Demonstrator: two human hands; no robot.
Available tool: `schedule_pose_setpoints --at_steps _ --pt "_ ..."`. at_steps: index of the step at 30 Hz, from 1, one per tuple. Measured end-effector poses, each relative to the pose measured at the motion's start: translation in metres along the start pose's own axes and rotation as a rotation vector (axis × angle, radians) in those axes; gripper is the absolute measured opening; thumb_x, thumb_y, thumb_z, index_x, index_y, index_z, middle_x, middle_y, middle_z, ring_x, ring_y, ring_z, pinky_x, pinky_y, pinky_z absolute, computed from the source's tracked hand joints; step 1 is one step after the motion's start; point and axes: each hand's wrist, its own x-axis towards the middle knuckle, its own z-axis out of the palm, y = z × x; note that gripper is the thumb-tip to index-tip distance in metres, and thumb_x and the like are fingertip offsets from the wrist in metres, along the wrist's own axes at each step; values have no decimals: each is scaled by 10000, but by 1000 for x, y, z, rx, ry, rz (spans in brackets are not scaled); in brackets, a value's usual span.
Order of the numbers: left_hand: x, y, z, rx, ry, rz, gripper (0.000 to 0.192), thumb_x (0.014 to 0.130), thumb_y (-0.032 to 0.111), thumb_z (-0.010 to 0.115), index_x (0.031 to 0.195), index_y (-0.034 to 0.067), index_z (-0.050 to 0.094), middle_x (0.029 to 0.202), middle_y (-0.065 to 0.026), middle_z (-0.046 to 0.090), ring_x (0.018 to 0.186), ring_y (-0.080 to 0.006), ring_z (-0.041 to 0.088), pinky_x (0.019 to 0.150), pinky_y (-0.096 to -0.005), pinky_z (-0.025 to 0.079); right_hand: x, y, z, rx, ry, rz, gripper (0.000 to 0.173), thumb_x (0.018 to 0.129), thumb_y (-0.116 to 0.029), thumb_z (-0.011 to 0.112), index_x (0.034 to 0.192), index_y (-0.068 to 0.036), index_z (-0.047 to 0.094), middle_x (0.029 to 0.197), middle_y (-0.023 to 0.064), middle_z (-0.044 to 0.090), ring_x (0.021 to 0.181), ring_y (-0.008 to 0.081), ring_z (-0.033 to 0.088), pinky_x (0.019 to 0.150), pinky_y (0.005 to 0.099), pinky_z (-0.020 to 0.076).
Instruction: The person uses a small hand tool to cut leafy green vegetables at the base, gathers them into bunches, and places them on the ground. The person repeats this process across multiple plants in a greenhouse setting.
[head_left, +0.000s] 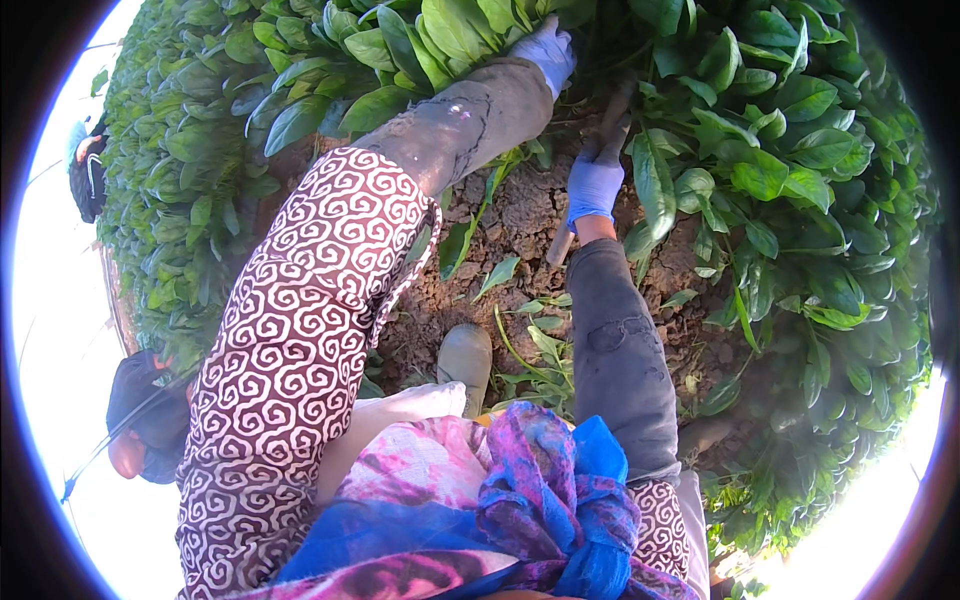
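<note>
My left hand (546, 54), in a blue disposable glove, is closed at the base of a bunch of leafy greens (457, 34) that look like spinach. Its fingers are partly hidden by leaves, and the bunch leans over my forearm. Lower and to the right, my right hand (596, 184) wears a similar glove, its fingers dark with soil. It grips a hand tool with a wooden handle (559, 244), whose butt sticks out below the palm. The tool's far end reaches up into shade under the plants, so its shape is unclear.
Dense spinach plants (780, 150) stand on the right, with more rows (172, 172) on the left. Cut leaves (499, 277) lie on cracked soil (517, 214) near my boot (465, 364). Two other people (150, 420) (88, 176) are at the left edge.
</note>
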Motion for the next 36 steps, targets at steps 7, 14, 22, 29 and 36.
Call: schedule_pose_setpoints --at_steps 7,14,22,29,36 --pt "-13 -7 -14 -41 -20 1 329 882 332 550 1168 190 627 1138 14 629 1156 -194 507 1025 -439 254 -3 -7 -17 -90 -159 119 548 913 -205 523 1408 -65 333 893 277 644 833 454 626 721 465 512" --pt "-23 -12 -3 -102 -5 68 306 863 233 485 1085 140 673 1085 -30 656 1126 -237 520 1028 -499 279 -45 5 -31 -15 -196 60 714 921 -140 500 1500 -209 87 828 269 655 705 412 651 618 452 521" --pt "-45 -12 -21 -152 57 -9 210 834 210 595 1025 179 678 1017 9 674 1117 -200 531 1069 -448 235 -83 25 -63 -60 -371 84 716 925 -117 496 1505 -204 86 811 272 641 750 440 634 643 476 497" --pt "-44 -10 -11 -121 -28 31 205 828 198 601 1014 171 683 1038 2 673 1122 -198 536 1069 -439 246 -61 5 -47 -57 -145 142 637 960 -190 475 1499 -197 136 739 258 630 642 395 631 562 432 483" --pt "-34 -7 13 -138 102 16 227 839 243 562 1023 171 674 1004 -10 666 1102 -221 541 1053 -482 259 -39 1 -14 -68 -183 158 660 950 -214 477 1492 -154 107 824 284 638 771 440 619 641 463 467"
